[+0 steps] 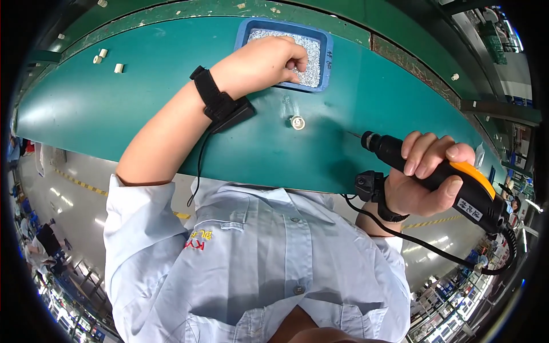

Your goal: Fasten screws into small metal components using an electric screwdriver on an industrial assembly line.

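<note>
My left hand (263, 62) reaches into a blue tray (326, 66) at the far middle of the table, its fingers curled down with thumb and fingertips close together. Small silver metal pieces (311, 50), perhaps screws, fill the tray; whatever the fingertips pinch is too small to make out. On the right, my right hand (420, 197) is wrapped round a black and orange electric screwdriver (390, 151), whose thin bit points left above the table. Between the hands, nearer to me than the tray, a small round cream-white part (297, 122) lies on the table.
Several more cream-white parts (119, 68) lie at the far left of the green tabletop (171, 51). Another sits on the green ledge (454, 76) at the far right. A coiled black cord (508, 251) runs from the screwdriver, and wrist-strap cables hang near both forearms.
</note>
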`<state>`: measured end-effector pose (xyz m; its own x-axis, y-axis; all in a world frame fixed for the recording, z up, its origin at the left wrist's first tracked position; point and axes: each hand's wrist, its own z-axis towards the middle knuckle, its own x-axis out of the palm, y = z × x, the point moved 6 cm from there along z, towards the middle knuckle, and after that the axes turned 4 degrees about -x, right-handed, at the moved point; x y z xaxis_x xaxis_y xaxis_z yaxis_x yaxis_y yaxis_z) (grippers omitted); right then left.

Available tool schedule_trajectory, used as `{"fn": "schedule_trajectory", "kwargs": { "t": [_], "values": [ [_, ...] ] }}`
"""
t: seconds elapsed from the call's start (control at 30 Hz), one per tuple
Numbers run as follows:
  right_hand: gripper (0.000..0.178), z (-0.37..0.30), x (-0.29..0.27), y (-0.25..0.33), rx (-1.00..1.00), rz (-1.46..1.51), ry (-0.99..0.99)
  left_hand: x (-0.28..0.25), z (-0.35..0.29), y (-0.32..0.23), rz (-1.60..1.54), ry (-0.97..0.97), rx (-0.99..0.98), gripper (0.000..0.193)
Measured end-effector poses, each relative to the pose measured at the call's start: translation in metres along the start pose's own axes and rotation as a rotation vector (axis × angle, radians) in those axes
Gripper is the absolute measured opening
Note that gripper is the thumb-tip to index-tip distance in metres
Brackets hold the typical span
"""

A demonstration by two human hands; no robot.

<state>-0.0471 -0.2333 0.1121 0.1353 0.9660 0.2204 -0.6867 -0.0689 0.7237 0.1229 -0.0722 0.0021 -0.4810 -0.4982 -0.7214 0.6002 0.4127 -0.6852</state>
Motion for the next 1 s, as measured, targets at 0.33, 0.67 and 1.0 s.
{"fn": "schedule_trajectory", "kwargs": {
  "t": [0.33, 0.67, 1.0],
  "values": [
    [0.035, 0.004, -0.003, -0.01, 0.01, 0.018, 0.018, -0.01, 0.002, 0.014, -0.282, -0.084, -0.074, 0.008],
    [0.042, 0.012, 0.005, -0.011, 0.038, 0.049, 0.037, -0.021, -0.004, 0.011, -0.19, -0.202, -0.133, 0.015],
    [0.045, 0.013, 0.011, -0.008, 0.058, 0.031, 0.043, -0.019, -0.009, 0.01, -0.072, -0.186, -0.068, 0.013]
  ]
}}
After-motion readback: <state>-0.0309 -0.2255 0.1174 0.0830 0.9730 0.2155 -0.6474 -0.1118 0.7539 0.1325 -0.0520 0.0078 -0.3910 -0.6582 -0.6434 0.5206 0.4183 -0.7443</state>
